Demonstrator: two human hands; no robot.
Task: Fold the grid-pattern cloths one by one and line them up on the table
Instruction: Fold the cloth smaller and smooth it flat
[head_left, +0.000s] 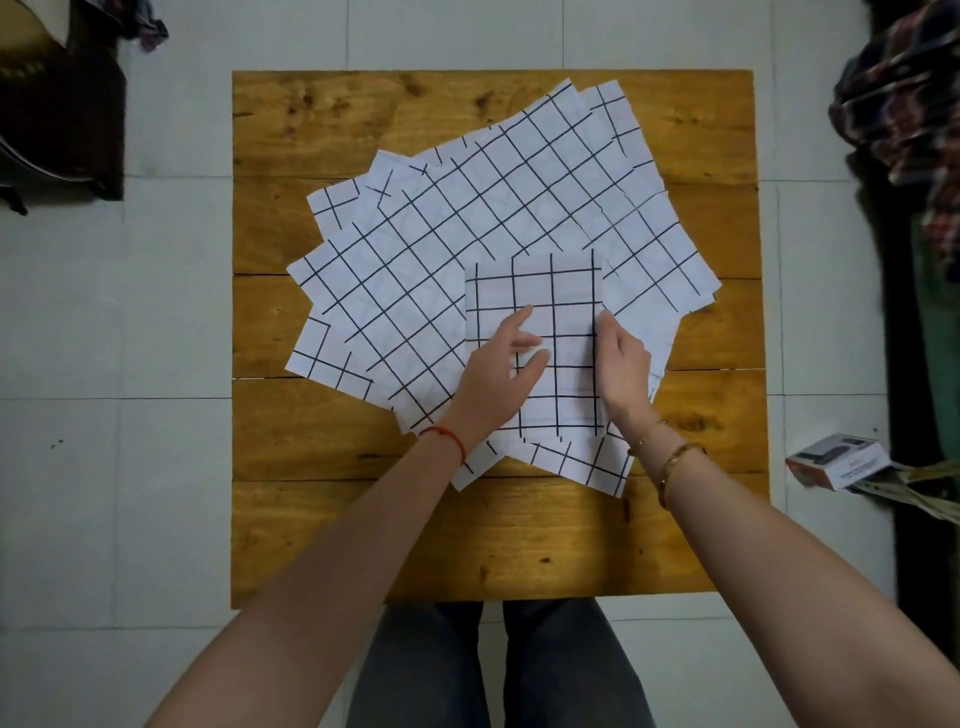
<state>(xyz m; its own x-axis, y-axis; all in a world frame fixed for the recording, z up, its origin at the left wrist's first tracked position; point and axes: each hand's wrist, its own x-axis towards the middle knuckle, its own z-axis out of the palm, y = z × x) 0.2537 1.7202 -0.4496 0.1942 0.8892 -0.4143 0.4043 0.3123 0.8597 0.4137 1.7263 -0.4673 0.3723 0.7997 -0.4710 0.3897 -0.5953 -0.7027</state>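
A folded grid-pattern cloth (540, 312) lay squared up on top of a fanned pile of unfolded grid-pattern cloths (467, 228), toward the near right of the pile, on the wooden plank table (363, 530). The left hand (498, 374) rested on the folded cloth with fingers fairly straight and spread, index reaching forward, thumb pointing right. The right hand (621, 364) was at the cloth's right edge, fingers curled along it; whether it actually pinched the edge could not be made out. A red string bracelet (449, 439) circled the left wrist, gold bracelets (670, 460) the right. On the tiled floor (171, 467) to the right sat a small box (836, 460) and a heap of plaid clothing (904, 104); a dark bag (57, 109) lay at far left.
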